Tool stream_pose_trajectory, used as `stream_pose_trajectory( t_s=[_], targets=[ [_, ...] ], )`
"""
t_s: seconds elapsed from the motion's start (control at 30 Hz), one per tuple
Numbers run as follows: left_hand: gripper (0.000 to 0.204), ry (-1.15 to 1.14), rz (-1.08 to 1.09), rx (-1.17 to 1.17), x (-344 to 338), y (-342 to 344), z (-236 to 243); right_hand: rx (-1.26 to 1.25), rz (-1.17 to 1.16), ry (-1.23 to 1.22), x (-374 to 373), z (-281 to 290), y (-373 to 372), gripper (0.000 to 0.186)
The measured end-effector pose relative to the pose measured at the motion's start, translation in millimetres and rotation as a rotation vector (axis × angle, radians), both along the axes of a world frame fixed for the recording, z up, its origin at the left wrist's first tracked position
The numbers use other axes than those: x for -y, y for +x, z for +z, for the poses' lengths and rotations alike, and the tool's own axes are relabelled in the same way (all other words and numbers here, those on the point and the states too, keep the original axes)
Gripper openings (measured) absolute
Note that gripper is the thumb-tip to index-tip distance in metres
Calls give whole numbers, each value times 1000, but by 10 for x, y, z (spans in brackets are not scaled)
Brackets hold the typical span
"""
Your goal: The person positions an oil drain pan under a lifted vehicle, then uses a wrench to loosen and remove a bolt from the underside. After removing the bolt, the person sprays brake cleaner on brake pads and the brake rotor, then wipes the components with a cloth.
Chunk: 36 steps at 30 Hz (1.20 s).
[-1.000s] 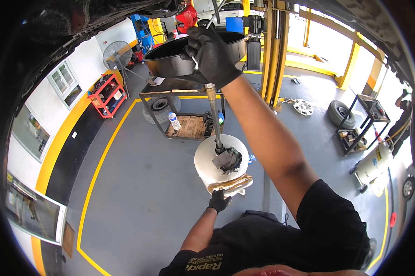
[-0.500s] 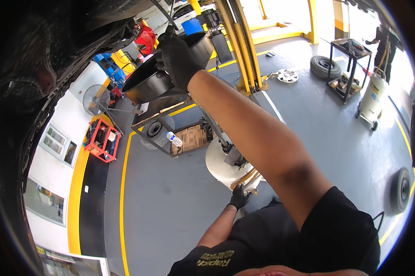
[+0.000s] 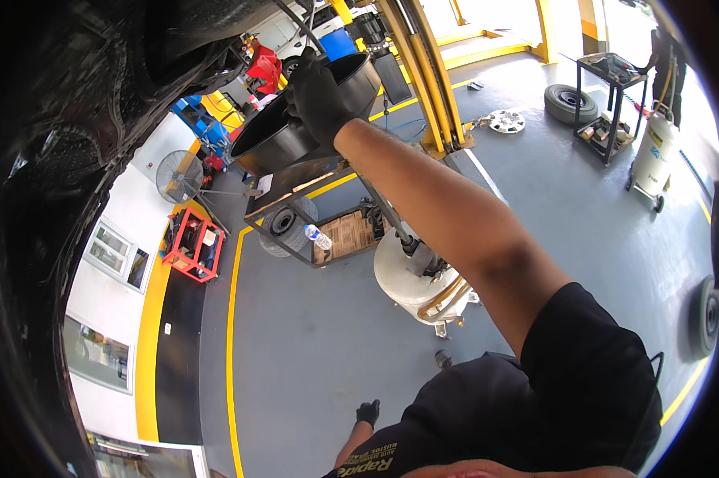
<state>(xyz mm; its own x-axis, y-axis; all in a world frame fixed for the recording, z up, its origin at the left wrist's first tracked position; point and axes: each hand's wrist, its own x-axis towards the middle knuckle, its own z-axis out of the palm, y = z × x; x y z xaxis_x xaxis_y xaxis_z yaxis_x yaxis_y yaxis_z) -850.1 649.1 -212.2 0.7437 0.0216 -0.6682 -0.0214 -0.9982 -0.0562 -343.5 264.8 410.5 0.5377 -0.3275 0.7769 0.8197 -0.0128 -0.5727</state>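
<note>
My right hand (image 3: 316, 99), in a black glove, is raised at the rim of a wide black drain pan (image 3: 256, 143) under the dark vehicle underside (image 3: 73, 103). Its fingers are closed; what they grip is mostly hidden. The pan sits on a pole rising from a white wheeled tank (image 3: 399, 279), partly behind my forearm. Looped tan hoses (image 3: 439, 303) hang at the tank's side. My left hand (image 3: 367, 410), also gloved, is low, apart from the tank, with fingers loosely open and nothing visible in them.
A metal cart (image 3: 320, 265) with a bottle stands behind the tank. Left are a fan (image 3: 178, 175) and red trolley (image 3: 186, 267). Yellow lift posts (image 3: 429, 88) rise behind. Right are tyres (image 3: 702, 315), a black cart (image 3: 606, 159), a white cylinder (image 3: 654, 155) and a standing person (image 3: 666, 64).
The view has turned. My left hand has let go of the hoses at the tank and moved down, away from it. My right hand stays raised at the pan.
</note>
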Motion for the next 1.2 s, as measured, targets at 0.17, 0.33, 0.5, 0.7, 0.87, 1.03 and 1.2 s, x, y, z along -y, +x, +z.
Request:
stream_pose_trajectory(
  t_s=[0.17,0.33,0.5,0.7,0.87,1.03,1.2],
  targets=[
    [47,-353,342,-24,201,-736,-111,-116,-134,-114,165,118,-420,71],
    [47,-484,519,0,292,-813,-296,-97,-1191,-1210,331,187,-852,59],
    [47,-559,549,45,257,-808,-304,-65,-1095,-982,293,244,-801,48],
    [48,-530,495,100,235,-743,-177,-65,-1091,-1049,348,290,-961,52],
    [50,-560,646,47,300,-739,-170,-109,-1087,-1123,360,381,-1222,55],
    [50,-558,573,21,388,-793,-280,-108,-1047,-1215,420,475,-1452,54],
    [50,-563,520,15,482,-409,-312,-427,-321,-802,471,525,-1762,35]
  ],
)
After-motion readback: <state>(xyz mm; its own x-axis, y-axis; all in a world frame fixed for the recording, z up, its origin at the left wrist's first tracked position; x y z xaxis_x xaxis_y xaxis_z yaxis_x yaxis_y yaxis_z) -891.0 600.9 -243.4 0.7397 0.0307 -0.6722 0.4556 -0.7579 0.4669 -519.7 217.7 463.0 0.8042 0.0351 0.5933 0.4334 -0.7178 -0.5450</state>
